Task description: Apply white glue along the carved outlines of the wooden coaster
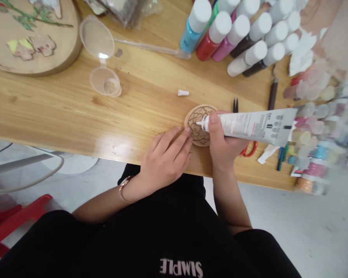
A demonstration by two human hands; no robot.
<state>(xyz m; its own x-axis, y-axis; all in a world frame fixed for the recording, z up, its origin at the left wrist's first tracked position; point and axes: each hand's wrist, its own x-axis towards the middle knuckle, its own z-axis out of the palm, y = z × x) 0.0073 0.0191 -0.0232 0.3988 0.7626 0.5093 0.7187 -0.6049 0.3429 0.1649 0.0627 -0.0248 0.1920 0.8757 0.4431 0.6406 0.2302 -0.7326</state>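
A round wooden disc (202,143) with a carved or raised pattern lies near the table's front edge. My right hand (222,141) is wrapped round a white glue-like tube (249,124) with printed text, held almost level. Its narrow nozzle points left, over the pattern; whether the tip touches the wood I cannot tell. My left hand (166,158) rests with fingers stretched out, the fingertips at the disc's left rim. A small white cap (183,92) lies on the table just beyond the disc.
Paint bottles (210,36) with white lids stand at the back right. Tweezers (235,105), red-handled scissors (251,150) and many small jars (316,166) are to the right. On the left are a lidded plastic cup (100,81), a pipette (150,47) and a large decorated wooden round (55,58).
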